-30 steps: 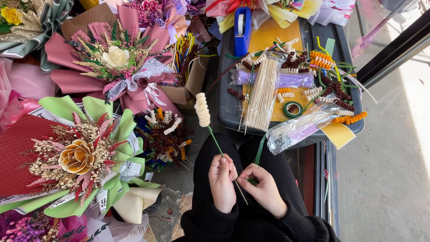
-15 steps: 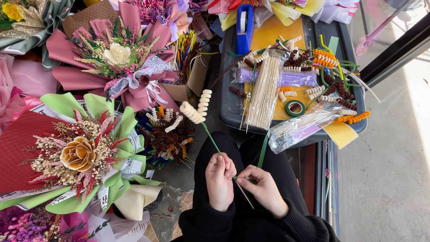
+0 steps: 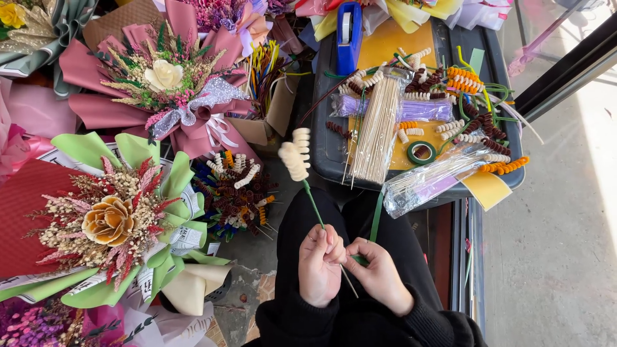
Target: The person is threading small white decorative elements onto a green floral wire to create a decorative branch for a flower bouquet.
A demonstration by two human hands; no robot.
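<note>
Left hand (image 3: pixel 319 265) pinches a cream coiled flower stem (image 3: pixel 313 200) upright over the lap | right hand (image 3: pixel 379 276) grips green floral tape (image 3: pixel 374 222) at the stem's base | black tray (image 3: pixel 328 144) of sticks ahead | bouquets (image 3: pixel 112 222) left

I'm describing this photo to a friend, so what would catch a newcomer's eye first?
Probably the big bouquet with a tan paper rose in green and red wrapping at lower left, and above it the pink-wrapped bouquet with a cream rose. At bottom centre, the left hand and right hand hold a green-wrapped stem topped by cream spiral twists, in front of a dark tray of sticks and green tape.
</note>
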